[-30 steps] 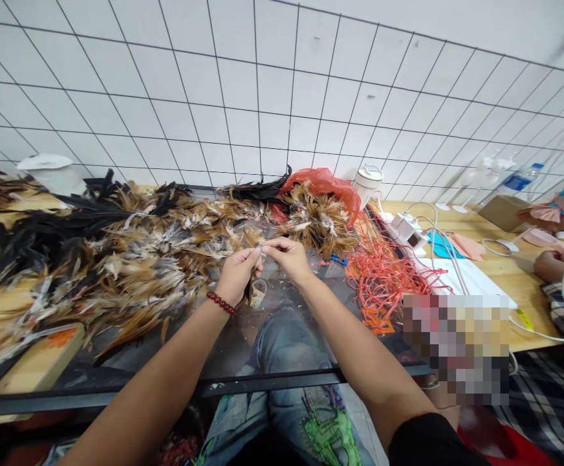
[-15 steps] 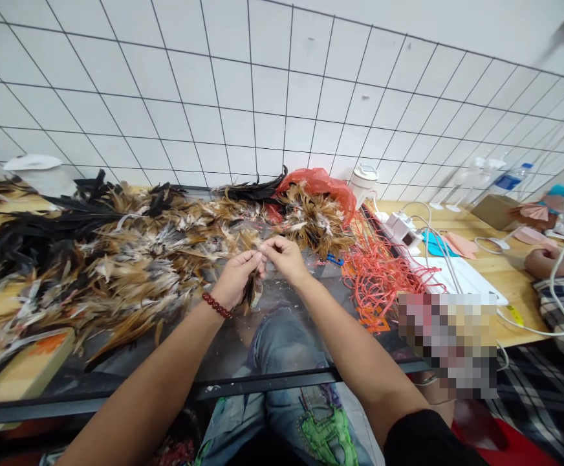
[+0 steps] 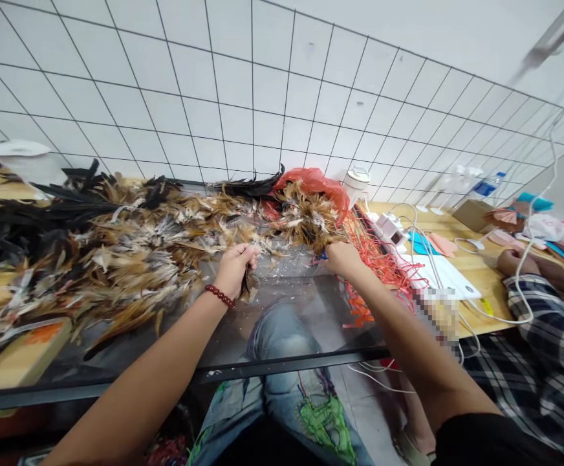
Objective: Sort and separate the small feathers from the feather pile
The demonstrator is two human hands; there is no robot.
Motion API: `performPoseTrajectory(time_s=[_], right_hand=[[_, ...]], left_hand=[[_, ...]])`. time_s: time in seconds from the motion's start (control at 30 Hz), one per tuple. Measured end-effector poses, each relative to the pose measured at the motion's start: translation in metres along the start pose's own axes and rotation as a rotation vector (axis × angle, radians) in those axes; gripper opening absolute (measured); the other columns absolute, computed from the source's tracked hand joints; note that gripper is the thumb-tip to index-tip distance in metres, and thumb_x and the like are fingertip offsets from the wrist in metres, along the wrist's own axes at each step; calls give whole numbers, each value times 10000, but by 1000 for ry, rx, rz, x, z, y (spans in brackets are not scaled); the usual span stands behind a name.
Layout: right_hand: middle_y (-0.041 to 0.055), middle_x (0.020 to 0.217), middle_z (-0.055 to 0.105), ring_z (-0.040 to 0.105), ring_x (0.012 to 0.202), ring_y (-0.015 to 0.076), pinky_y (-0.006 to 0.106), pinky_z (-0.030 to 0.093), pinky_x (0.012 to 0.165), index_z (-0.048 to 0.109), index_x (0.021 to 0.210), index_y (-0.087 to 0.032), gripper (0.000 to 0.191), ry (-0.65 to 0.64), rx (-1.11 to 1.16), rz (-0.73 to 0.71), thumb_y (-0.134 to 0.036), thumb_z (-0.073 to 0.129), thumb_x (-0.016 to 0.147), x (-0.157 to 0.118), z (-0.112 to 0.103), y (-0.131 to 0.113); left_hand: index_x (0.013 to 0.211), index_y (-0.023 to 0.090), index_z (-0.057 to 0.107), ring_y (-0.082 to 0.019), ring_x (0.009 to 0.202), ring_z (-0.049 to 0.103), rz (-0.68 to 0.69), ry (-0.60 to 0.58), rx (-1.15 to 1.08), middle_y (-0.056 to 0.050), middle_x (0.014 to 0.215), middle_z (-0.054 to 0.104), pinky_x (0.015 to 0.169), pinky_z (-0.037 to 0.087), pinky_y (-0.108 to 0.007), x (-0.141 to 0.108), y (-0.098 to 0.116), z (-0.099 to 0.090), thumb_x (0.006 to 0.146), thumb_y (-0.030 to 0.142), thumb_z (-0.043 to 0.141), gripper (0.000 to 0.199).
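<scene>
My left hand [image 3: 236, 268], with a dark red bead bracelet on its wrist, is closed around a small dark feather bunch [image 3: 246, 283] that hangs below the fingers. My right hand [image 3: 343, 260] lies at the edge of the feathers by the red bag; a bit of a blue item [image 3: 319, 257] shows at its fingertips. Its fingers are curled, and what they may grip is mostly hidden. A big pile of brown, white and black feathers [image 3: 141, 252] spreads left of my hands. A feather cluster [image 3: 306, 213] lies in front of the red plastic bag [image 3: 314, 181].
Red string [image 3: 383, 259] is tangled to the right, beside a white power adapter [image 3: 391, 228] and cables. A white lidded cup [image 3: 358, 181] stands at the back. Another person's plaid sleeve [image 3: 544, 317] and hands are at the far right. A wire grid [image 3: 272, 90] covers the wall.
My right hand has left my left hand and moved right, to the blue item near the red string. My left hand has shifted slightly left, still holding the feathers. The view has turned slightly.
</scene>
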State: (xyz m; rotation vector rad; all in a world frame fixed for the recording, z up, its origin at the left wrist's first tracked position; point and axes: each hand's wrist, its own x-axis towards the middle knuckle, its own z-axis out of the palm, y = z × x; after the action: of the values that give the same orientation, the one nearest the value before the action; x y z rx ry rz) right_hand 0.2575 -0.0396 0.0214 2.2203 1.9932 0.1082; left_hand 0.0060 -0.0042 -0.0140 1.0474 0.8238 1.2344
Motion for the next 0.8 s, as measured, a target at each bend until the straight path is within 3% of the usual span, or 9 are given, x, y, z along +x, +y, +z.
performPoseTrajectory(time_s=[0.1, 0.17, 0.23, 0.3, 0.47, 0.53, 0.63, 0.8], right_hand=[[164, 972, 665, 627, 875, 237, 272, 425, 697, 689, 875, -111, 229, 19, 17, -39, -239, 568, 729, -11, -18, 11], [111, 833, 667, 608, 751, 193, 254, 394, 630, 669, 800, -133, 161, 18, 81, -61, -201, 545, 721, -24, -34, 21], [51, 708, 639, 568, 664, 156, 239, 369, 600, 634, 740, -158, 109, 21, 204, -130, -164, 527, 723, -39, -47, 26], [26, 706, 630, 551, 655, 141, 233, 371, 606, 614, 776, -170, 98, 78, 370, -173, -167, 519, 749, -50, -51, 21], [67, 958, 658, 586, 840, 171, 294, 429, 783, 517, 1193, -177, 405, 249, 763, -200, -154, 503, 789, -50, -19, -25], [72, 1043, 645, 577, 940, 176, 311, 427, 853, 560, 1141, -181, 329, 281, 948, -216, -183, 449, 831, -41, 1, -45], [34, 918, 648, 583, 871, 171, 305, 451, 802, 609, 1037, -191, 264, 280, 1201, -156, -277, 435, 859, -28, 26, -67], [28, 918, 634, 569, 884, 170, 314, 433, 843, 599, 1041, -181, 279, 281, 1321, -205, -324, 428, 874, -29, 44, -78]], left_hand=[[634, 141, 585, -77, 445, 425, 13, -15, 0, 34, 474, 461, 481, 327, -200, 1, -1, -2, 706, 268, 623, 150], [635, 142, 584, -78, 449, 428, 9, -29, -7, 33, 479, 467, 484, 328, -201, 1, 0, -3, 699, 278, 629, 157], [629, 144, 581, -79, 449, 425, -3, -40, -13, 32, 478, 469, 481, 325, -202, 1, 0, -4, 689, 288, 636, 166], [620, 144, 581, -81, 449, 423, -15, -55, -14, 30, 475, 469, 478, 322, -204, 0, 1, -4, 678, 290, 638, 167], [577, 145, 579, -87, 442, 423, -21, -127, 48, 25, 450, 465, 477, 323, -213, -3, 4, -2, 653, 269, 624, 152], [570, 145, 579, -85, 436, 417, -45, -166, 86, 25, 447, 466, 481, 320, -215, -3, 4, -2, 653, 267, 620, 153], [565, 149, 573, -84, 430, 412, -67, -198, 144, 27, 446, 469, 488, 313, -221, -3, 4, -1, 656, 275, 611, 161], [562, 161, 556, -93, 439, 401, -22, -209, 309, 40, 440, 451, 507, 314, -232, -4, 1, 0, 687, 302, 573, 189]])
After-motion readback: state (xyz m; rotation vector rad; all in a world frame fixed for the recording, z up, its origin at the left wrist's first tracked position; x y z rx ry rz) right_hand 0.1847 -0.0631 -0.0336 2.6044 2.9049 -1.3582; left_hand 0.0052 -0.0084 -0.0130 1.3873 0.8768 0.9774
